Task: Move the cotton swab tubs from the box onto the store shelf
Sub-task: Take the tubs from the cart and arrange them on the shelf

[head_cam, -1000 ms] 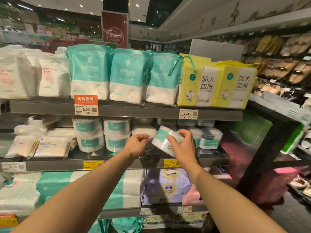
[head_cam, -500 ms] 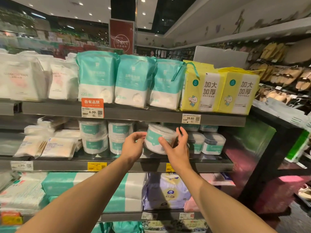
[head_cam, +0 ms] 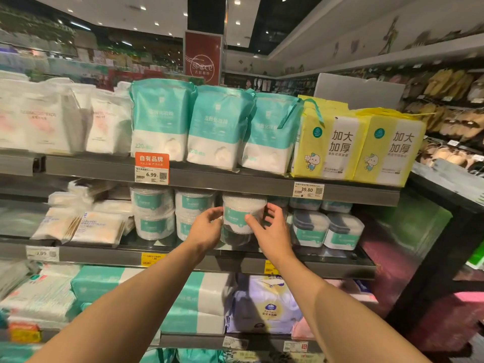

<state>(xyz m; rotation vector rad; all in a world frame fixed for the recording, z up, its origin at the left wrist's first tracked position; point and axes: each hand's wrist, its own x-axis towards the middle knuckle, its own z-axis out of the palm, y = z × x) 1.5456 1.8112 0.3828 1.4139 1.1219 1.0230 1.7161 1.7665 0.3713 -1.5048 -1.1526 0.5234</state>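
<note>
Currently, one cotton swab tub (head_cam: 242, 213) is held upright between both hands in the middle shelf (head_cam: 230, 259) bay, close under the shelf above. The tub is a round, clear-walled cylinder. White swab heads pack its upper part, and a teal label band with pale print wraps the front. It sits directly above a second, darker-looking tub (head_cam: 235, 238); whether the two touch cannot be told.

The left hand (head_cam: 207, 229) grips the tub's left side with curled fingers (head_cam: 216, 212). The right hand (head_cam: 273, 231) grips the right side, with its thumb laid across the front below the label and the remaining fingers wrapped round the far wall.

Just beside it on the left stand matching round tubs (head_cam: 153, 216) with teal labels, stacked two high. On the right stand rounded-square tubs (head_cam: 311, 229) with dark tops. Flat packets (head_cam: 99, 227) lie at the far left of the same shelf. The shelf above carries teal pouches (head_cam: 162, 121) and yellow packs (head_cam: 327, 142), with an orange price tag (head_cam: 152, 169) reading 6.99 on its rail.
</note>
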